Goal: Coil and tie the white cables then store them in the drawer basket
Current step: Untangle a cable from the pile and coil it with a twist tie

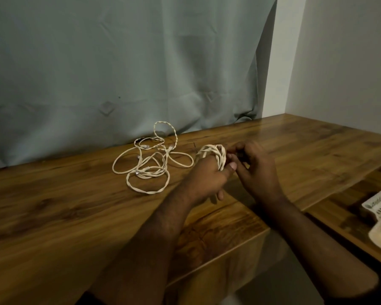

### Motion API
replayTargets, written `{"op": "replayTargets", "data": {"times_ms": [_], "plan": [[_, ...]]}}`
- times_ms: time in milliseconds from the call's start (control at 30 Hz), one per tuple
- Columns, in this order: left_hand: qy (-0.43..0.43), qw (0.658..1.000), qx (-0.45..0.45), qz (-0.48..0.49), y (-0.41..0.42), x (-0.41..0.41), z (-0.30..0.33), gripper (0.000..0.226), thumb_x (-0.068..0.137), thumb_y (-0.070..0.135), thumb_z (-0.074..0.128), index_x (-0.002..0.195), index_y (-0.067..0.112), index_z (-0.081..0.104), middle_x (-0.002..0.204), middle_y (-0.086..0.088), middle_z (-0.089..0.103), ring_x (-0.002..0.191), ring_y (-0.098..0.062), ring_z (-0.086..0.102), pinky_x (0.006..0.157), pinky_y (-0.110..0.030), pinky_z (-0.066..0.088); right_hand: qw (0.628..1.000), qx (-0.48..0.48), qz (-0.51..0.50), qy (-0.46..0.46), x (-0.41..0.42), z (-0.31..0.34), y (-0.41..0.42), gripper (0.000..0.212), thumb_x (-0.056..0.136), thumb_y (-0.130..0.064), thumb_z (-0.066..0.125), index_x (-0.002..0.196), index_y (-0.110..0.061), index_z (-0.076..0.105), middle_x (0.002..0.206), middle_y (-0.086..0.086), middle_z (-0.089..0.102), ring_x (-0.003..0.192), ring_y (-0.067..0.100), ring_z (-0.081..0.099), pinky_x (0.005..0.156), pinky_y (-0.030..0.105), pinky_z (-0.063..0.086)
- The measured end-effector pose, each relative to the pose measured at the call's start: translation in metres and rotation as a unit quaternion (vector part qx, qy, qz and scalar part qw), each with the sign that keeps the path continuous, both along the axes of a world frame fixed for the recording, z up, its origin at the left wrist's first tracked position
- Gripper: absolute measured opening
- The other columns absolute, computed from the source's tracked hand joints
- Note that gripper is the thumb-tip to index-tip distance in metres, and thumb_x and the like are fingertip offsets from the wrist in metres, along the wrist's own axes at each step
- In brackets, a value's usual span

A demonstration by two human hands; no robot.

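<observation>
wooden table (53, 205) | grey curtain (119, 62) behind | white wall (339, 62) right

White cables (149, 164) loose on table (53, 205)

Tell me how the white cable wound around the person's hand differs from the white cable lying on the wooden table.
The white braided cable coil is wound in tight, stacked turns around the left hand; the loose white braided cable sprawls in wide, uneven loops. The coil is lifted and held, with the right hand at it; the loose cable lies untouched on the wooden table, one loop standing up against the curtain. Both look like the same pale twisted cord.
</observation>
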State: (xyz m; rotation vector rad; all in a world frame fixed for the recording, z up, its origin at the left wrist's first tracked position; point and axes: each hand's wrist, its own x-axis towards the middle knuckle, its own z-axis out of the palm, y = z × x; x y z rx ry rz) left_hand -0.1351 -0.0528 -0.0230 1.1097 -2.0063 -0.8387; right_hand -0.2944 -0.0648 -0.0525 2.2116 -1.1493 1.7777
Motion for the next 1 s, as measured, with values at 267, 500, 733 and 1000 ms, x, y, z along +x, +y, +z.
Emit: {"op": "replayTargets", "data": {"times_ms": [267,500,733,1000], "plan": [[-0.134,0.971,-0.195,0.027,-0.008,0.010,-0.006,0.046,0.105,0.038,0.051,0.147,0.020,0.049,0.108,-0.010,0.073,0.094,-0.025,0.072,0.097,-0.039,0.053,0.957,0.163,0.156,-0.184,0.006,-0.001,0.004,0.030,0.110,-0.026,0.043,0.125,-0.006,0.061,0.113,0.010,0.072,0.103,0.020,0.072,0.082,0.033,0.059],[-0.282,0.896,-0.343,-0.005,-0.013,0.014,-0.007,0.040,0.096,0.021,0.060,0.135,0.012,0.060,0.142,-0.011,0.059,0.133,-0.028,0.051,0.114,-0.040,0.036,0.917,0.304,0.189,-0.176,0.010,-0.005,0.010,0.058,0.099,-0.062,0.044,0.132,-0.015,0.054,0.120,0.010,0.069,0.106,0.012,0.068,0.085,0.027,0.057],[-0.315,0.884,-0.345,0.003,-0.007,0.013,0.000,0.043,0.088,0.011,0.064,0.131,0.005,0.059,0.135,-0.015,0.059,0.124,-0.033,0.055,0.102,-0.039,0.042,0.937,0.275,0.210,-0.044,0.008,-0.010,0.009,0.105,0.078,-0.089,0.050,0.156,-0.021,0.031,0.145,-0.009,0.054,0.133,0.003,0.054,0.104,0.017,0.044],[-0.348,0.860,-0.373,0.022,-0.008,0.001,0.004,0.030,0.097,0.016,0.060,0.125,0.008,0.065,0.131,-0.012,0.064,0.121,-0.029,0.059,0.096,-0.033,0.040,0.972,0.193,0.084,-0.105,0.012,-0.003,0.006,0.028,0.109,-0.040,0.045,0.122,-0.021,0.060,0.105,-0.006,0.073,0.095,0.007,0.069,0.078,0.032,0.054]]}}
